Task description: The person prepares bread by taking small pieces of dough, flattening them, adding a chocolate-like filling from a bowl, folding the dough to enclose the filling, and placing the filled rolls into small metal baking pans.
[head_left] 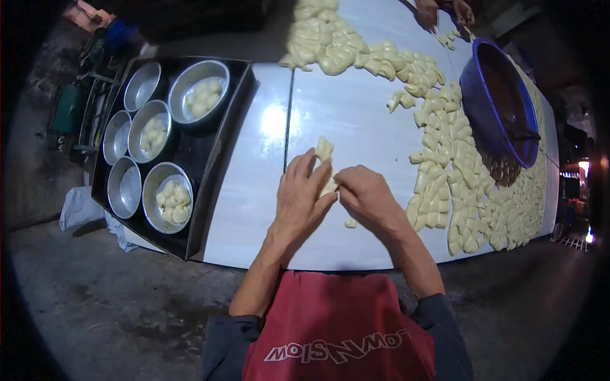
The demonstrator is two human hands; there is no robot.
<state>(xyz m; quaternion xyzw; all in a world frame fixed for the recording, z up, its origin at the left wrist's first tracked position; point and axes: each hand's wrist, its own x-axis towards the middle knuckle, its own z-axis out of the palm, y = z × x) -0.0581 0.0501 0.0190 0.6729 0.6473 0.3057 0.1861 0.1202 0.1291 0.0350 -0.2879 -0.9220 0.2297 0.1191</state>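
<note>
Right now, both hands are on a pale strip of dough (325,149) at the middle of the white tabletop (356,120), one end of it poking out beyond my fingers. My left hand (300,193) lies along it, fingers stretched out and thumb apart; I can't tell whether it grips or only steadies. My right hand (365,189) is curled in, thumb and forefinger pinching the dough. Just beside, toward me, sits a small dough scrap (351,223). Off to my right, cut dough pieces (435,152) spread thickly across the table, reaching around a blue basin (471,95), which is dark inside. On my left, a black tray (219,152) carries six round metal pans, three of them holding dough balls (173,202). Across the table, another person's hands (427,11) are near more dough.
</note>
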